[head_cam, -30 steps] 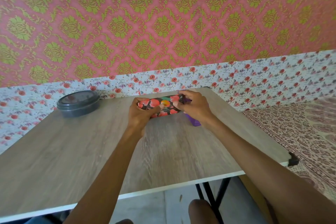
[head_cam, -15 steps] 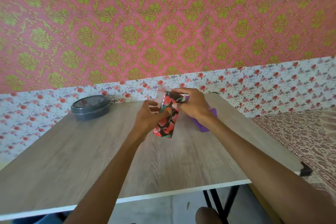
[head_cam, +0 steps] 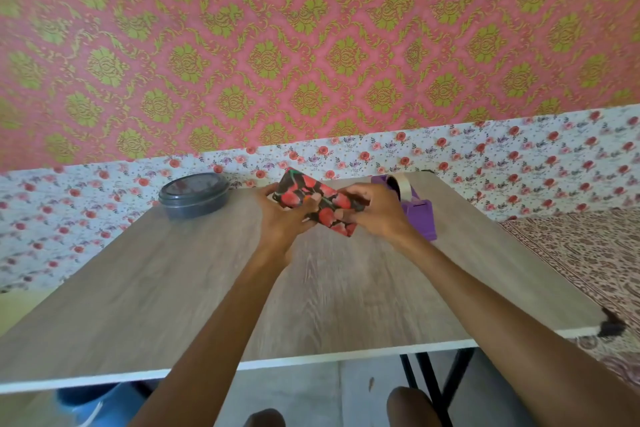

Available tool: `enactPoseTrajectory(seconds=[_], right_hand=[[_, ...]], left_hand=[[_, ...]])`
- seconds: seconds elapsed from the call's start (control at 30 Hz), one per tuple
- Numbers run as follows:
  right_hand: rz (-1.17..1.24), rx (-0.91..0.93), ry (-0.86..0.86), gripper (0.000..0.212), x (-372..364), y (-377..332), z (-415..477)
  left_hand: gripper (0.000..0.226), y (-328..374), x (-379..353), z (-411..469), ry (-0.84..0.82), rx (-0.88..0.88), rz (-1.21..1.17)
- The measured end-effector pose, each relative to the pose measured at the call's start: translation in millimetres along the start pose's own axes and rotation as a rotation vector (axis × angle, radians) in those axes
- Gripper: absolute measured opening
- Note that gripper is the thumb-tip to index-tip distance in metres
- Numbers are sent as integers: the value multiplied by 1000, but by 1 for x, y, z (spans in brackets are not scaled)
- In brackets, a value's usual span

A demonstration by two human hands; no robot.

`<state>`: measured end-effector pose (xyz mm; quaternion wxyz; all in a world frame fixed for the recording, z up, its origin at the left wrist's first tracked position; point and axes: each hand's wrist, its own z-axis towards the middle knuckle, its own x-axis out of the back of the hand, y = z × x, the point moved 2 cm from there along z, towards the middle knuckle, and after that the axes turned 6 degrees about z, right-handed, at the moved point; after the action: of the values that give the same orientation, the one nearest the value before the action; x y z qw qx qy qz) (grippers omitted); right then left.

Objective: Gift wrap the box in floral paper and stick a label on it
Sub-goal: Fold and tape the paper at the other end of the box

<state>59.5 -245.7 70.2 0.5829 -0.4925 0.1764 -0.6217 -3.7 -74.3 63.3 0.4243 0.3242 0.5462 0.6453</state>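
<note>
Wrapped box (head_cam: 317, 204) tilted above surface (head_cam: 173, 288), just left of tape dispenser (head_cam: 417, 210). Left hand (head_cam: 282, 220), right hand (head_cam: 377, 213): fingers gripping box. Best to press loose folds flat.

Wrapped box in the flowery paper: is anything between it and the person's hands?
Nothing visible does. The left hand and right hand both have their grip on the wrapped box, which is tilted. The purple tape dispenser stands behind the right hand, and the dark lidded container sits apart to the left.
</note>
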Motion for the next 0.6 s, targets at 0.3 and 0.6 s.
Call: enactPoseTrajectory(seconds=[0.3,0.6], right_hand=[[-271,102,0,40,3,0,-3],[-75,68,-18,34,26,36,-21]], left_hand=[[57,9,-10,1,-183,-350,986],[33,-19,-25,-13,-80,-295,1150]])
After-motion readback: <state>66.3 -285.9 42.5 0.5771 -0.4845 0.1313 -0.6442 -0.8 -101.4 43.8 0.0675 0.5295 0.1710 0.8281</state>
